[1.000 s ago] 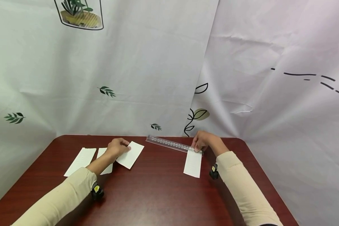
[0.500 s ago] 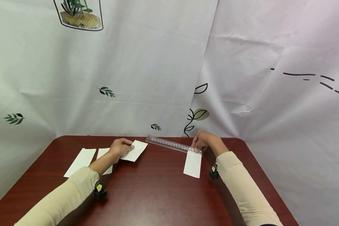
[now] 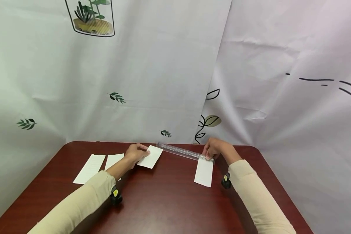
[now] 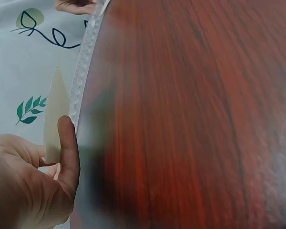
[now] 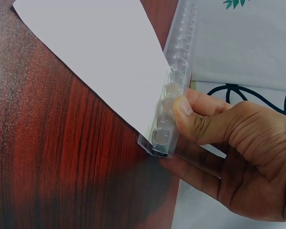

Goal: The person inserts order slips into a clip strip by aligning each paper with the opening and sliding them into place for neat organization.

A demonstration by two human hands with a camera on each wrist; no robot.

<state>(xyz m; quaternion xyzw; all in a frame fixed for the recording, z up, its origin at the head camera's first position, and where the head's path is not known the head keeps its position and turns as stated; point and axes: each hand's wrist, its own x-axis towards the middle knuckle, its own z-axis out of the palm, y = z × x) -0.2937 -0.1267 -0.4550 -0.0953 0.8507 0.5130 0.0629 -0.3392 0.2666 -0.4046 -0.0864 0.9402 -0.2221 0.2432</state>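
Note:
My left hand [image 3: 134,155] holds a white paper slip [image 3: 150,157] between thumb and fingers, raised near the rail's left end. Seen from the left wrist, this slip [image 4: 56,119] is nearly edge-on beside the thumb. A clear plastic rail [image 3: 179,150] with a row of clear round balls lies slantwise along the table's back edge. At its right end, my right hand [image 3: 213,149] pinches the rail, thumb on top in the right wrist view. Another white paper slip [image 5: 100,52] has one edge in the rail there and extends toward me over the table.
Two more white slips lie at the left, an outer slip [image 3: 89,169] and an inner slip [image 3: 114,159] partly hidden by my left arm. The dark red wooden table [image 3: 163,204] meets a printed white wall sheet [image 3: 163,65] at the back.
My left hand has moved right with its paper slip, closer to the rail, and the slip's tilt has changed. My right hand keeps its place on the rail. The head view has shifted slightly.

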